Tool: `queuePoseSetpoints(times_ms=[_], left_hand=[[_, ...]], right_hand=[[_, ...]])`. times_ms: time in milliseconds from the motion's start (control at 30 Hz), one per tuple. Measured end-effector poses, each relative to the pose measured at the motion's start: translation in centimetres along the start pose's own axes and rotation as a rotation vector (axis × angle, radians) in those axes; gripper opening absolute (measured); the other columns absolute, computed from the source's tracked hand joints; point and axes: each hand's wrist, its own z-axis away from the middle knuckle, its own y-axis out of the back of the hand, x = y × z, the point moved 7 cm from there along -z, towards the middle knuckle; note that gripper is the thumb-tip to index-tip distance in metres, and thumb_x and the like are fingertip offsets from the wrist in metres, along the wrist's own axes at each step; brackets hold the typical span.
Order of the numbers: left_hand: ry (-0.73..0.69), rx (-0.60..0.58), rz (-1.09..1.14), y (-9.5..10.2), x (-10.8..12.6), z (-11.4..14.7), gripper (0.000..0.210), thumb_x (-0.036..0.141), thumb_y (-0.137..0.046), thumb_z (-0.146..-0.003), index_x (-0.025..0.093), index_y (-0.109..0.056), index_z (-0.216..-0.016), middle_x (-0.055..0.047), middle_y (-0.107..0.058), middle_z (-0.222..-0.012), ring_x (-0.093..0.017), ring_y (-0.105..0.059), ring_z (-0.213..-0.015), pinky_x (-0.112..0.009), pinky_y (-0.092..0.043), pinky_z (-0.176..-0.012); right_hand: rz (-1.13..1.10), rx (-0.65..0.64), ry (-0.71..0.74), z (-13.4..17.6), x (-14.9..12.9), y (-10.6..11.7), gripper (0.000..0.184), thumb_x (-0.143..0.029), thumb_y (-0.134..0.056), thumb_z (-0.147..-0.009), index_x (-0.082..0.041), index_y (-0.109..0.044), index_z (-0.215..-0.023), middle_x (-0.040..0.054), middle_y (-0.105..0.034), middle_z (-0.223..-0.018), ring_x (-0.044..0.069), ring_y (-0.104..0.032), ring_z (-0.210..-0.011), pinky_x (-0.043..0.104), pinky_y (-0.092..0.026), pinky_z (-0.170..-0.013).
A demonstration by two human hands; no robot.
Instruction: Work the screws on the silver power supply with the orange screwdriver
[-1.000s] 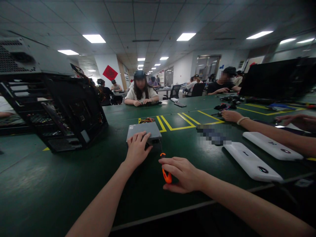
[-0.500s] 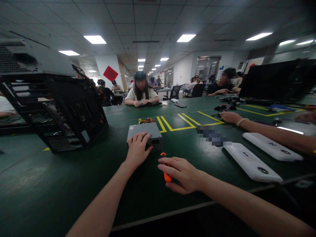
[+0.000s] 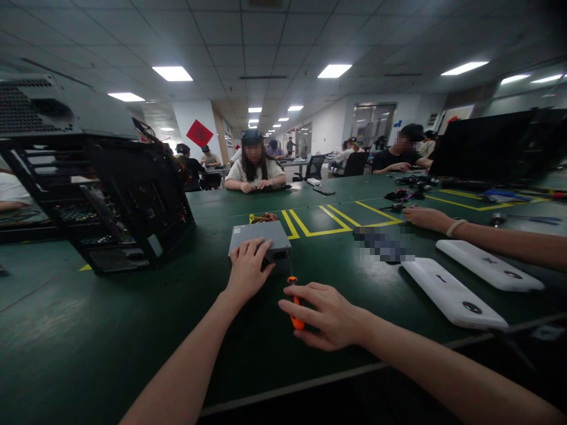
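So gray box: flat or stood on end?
Flat: the gray box lies broad face up on the green table, left hand resting on it.

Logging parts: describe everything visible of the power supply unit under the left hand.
The power supply unit is a grey, metal-looking box with a pale label on top, far left, and a dark socket on its near side. It lies flat on the green table, coloured cables behind it. The left hand's grip covers part of its near edge; the screwdriver reaches its near right corner, contact unclear.

Office-like workshop, ceiling light panels [image 3: 335,71], swivel chair [image 3: 315,166], green worktable [image 3: 66,336], open computer case [image 3: 139,203]
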Motion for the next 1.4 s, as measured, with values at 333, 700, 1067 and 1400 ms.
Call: queuePoseSetpoints(times_ms=[333,700,1067,1400], left_hand=[[-0.006,-0.002,0.006,0.0,0.0,0.0,0.050,0.030,-0.057,-0.075,0.027,-0.045,-0.123,-0.007,-0.048,-0.127,-0.026,-0.040,-0.115,-0.043,-0.030,-0.091],[0.004,-0.007,0.008,-0.2,-0.1,0.0,0.051,0.030,-0.058,-0.073,0.028,-0.045,-0.122,-0.007,-0.049,-0.126,-0.026,-0.040,-0.114,-0.043,-0.030,-0.091],[-0.012,-0.002,-0.004,-0.1,-0.1,0.0,0.050,0.030,-0.058,-0.074,0.026,-0.045,-0.122,-0.007,-0.049,-0.126,-0.026,-0.040,-0.114,-0.043,-0.029,-0.091],[-0.003,-0.002,-0.010,-0.2,-0.2,0.0,0.049,0.031,-0.057,-0.074,0.026,-0.045,-0.122,-0.006,-0.048,-0.128,-0.026,-0.039,-0.115,-0.043,-0.029,-0.091]], right_hand=[[-0.034,-0.009,-0.057,0.3,0.3,-0.5,0.040,-0.042,-0.049,-0.082,-0.011,-0.046,-0.108,0.0165,-0.060,-0.104,0.018,-0.061,-0.080,0.028,-0.049,-0.064],[-0.016,0.035,-0.056,0.3,0.3,-0.5,0.035,-0.044,-0.051,-0.081,-0.013,-0.046,-0.097,0.0148,-0.061,-0.098,0.015,-0.060,-0.069,0.026,-0.047,-0.058],[0.091,0.146,-0.072,0.5,0.4,0.4,0.026,-0.041,-0.053,-0.082,-0.016,-0.048,-0.089,0.0147,-0.062,-0.098,0.018,-0.063,-0.077,0.026,-0.048,-0.058],[0.176,0.051,-0.013,0.4,-0.1,0.5,0.030,-0.034,-0.048,-0.085,-0.019,-0.048,-0.111,0.0157,-0.058,-0.106,0.016,-0.060,-0.068,0.027,-0.046,-0.055]])
